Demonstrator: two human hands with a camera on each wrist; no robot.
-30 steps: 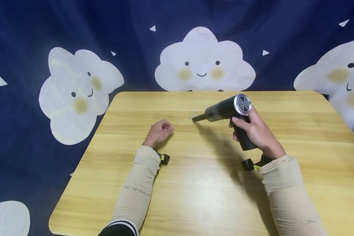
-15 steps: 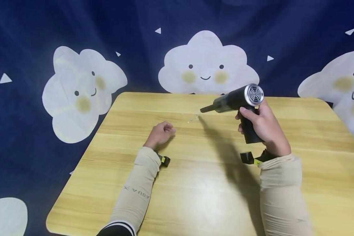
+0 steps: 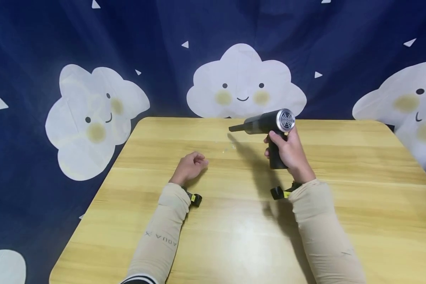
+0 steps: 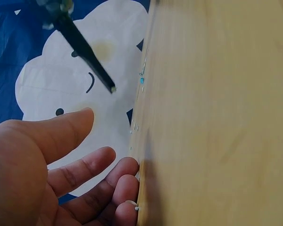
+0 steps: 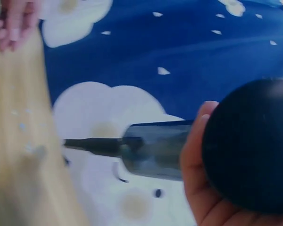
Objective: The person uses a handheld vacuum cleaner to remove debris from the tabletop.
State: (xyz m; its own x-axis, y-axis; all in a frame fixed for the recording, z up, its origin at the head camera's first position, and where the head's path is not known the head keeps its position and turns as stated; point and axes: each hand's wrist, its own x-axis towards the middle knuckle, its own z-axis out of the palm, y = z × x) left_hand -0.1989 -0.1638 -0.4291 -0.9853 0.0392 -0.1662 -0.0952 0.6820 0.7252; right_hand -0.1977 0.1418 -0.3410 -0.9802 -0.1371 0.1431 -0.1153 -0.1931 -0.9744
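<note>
1. Right hand (image 3: 289,156) is wrapped around the black pistol grip of a small dark grey handheld vacuum with a silver rear grille (image 3: 266,123). The unit is held up off the light wooden table (image 3: 358,189), its thin black crevice nozzle (image 3: 237,127) pointing left and a little down, tip clear of the wood.

2. Left hand (image 3: 191,165) rests on the table near the centre, well left of the vacuum. Fingers loosely curled, holding nothing; the left wrist view shows thumb and fingers relaxed against the board.

3. A thin scatter of pale crumbs (image 3: 230,147) lies on the wood just below and near the nozzle tip, between the two hands. The left wrist view shows a few specks (image 4: 141,80) along the table's face with the nozzle (image 4: 87,52) hanging above them.

4. Step in hand, as I read it: sucking up the crumbs, with the nozzle lifted between passes. Cannot tell whether the motor is running.

5. Next move would call for lowering the tip to the wood at the crumbs and drawing it slowly across them, nozzle kept shallow so the bits are not scattered.

6. Behind: dark blue backdrop with white smiling clouds (image 3: 243,85).
</note>
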